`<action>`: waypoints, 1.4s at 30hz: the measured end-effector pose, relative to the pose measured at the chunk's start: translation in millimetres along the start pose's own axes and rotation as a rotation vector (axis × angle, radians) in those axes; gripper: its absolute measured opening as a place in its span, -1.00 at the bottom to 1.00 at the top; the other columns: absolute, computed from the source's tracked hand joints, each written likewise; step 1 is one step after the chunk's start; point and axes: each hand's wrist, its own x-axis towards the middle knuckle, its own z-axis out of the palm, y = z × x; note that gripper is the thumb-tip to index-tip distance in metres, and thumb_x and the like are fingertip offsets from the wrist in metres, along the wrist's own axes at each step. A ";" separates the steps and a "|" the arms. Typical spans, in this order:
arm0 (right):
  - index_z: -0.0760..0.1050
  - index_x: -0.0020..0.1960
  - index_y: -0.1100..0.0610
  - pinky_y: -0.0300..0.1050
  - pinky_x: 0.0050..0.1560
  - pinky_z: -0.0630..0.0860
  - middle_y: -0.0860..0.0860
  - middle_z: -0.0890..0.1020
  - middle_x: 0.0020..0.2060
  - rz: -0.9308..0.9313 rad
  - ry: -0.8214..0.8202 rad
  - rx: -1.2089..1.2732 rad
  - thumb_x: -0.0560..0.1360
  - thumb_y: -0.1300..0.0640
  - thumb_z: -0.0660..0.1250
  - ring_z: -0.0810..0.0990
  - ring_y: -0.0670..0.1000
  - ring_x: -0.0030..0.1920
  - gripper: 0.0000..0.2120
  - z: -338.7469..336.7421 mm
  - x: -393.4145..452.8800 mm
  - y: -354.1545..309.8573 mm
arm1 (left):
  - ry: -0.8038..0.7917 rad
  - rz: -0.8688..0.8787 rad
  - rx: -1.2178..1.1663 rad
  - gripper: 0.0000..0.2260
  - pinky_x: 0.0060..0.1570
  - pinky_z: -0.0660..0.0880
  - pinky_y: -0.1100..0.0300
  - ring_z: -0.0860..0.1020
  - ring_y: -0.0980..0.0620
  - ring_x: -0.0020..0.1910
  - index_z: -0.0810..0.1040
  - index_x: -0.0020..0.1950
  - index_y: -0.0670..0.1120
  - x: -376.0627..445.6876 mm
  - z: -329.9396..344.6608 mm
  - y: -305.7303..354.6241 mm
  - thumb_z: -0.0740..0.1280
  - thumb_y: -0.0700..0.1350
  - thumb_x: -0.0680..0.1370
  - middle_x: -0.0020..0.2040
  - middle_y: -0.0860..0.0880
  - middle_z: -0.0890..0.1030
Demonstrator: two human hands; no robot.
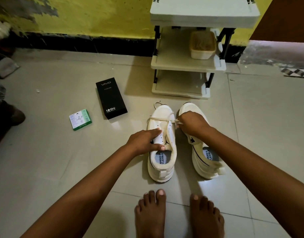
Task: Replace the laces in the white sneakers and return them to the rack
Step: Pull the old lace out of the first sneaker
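Note:
Two white sneakers stand side by side on the tiled floor, toes pointing away from me. My left hand (145, 140) holds the left sneaker (162, 152) by its side, thumb on the tongue and fingers along the eyelet flap. A white lace (159, 118) runs across that shoe near the toe, one end looping past the tip. My right hand (192, 124) pinches the lace's other end, stretched to the right over the right sneaker (206, 160). The right sneaker shows no lace. The white shoe rack (187, 67) stands just beyond the shoes.
A cream tub (202, 45) sits on the rack's middle shelf. A black phone box (111, 97) and a small green packet (80, 119) lie on the floor to the left. My bare feet (178, 215) are right behind the sneakers. A yellow wall runs behind the rack.

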 end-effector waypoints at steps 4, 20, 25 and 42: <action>0.56 0.06 0.26 -0.11 -0.16 0.39 0.18 0.57 -0.05 0.013 0.156 0.252 0.49 0.14 0.32 0.54 0.18 -0.04 -0.77 3.4 3.6 4.4 | -0.003 0.004 0.004 -0.33 0.21 0.36 0.10 0.37 -0.03 0.36 0.17 0.50 0.10 1.0 -0.1 -1.0 0.28 0.27 0.46 0.46 0.03 0.33; 0.35 0.12 0.14 -0.28 -0.31 0.45 0.02 0.45 -0.24 0.118 0.197 1.369 0.64 0.10 0.07 0.42 -0.07 -0.30 -0.84 -51.6 -10.1 -19.2 | 0.008 0.005 -0.008 -0.34 0.16 0.35 0.14 0.37 -0.03 0.36 0.18 0.50 0.12 1.5 0.9 -2.7 0.30 0.26 0.46 0.45 0.06 0.35; 0.29 0.27 0.29 -0.10 -0.06 0.36 0.23 0.52 0.11 0.115 0.110 0.649 0.61 0.12 0.14 0.50 0.21 0.09 -0.69 -9.0 -1.0 -15.4 | -0.011 0.001 0.009 -0.32 0.22 0.34 0.11 0.35 -0.04 0.38 0.16 0.51 0.09 2.0 0.7 -1.6 0.29 0.27 0.46 0.47 0.05 0.31; 0.48 -0.15 0.17 -0.16 -0.20 0.26 0.22 0.60 -0.08 -0.065 -0.010 0.179 0.50 0.06 0.31 0.55 0.19 -0.05 -0.83 6.8 -3.5 -4.3 | -0.010 0.014 0.023 -0.32 0.24 0.33 0.11 0.33 -0.03 0.39 0.16 0.51 0.07 1.5 -0.1 0.4 0.29 0.25 0.47 0.49 0.05 0.28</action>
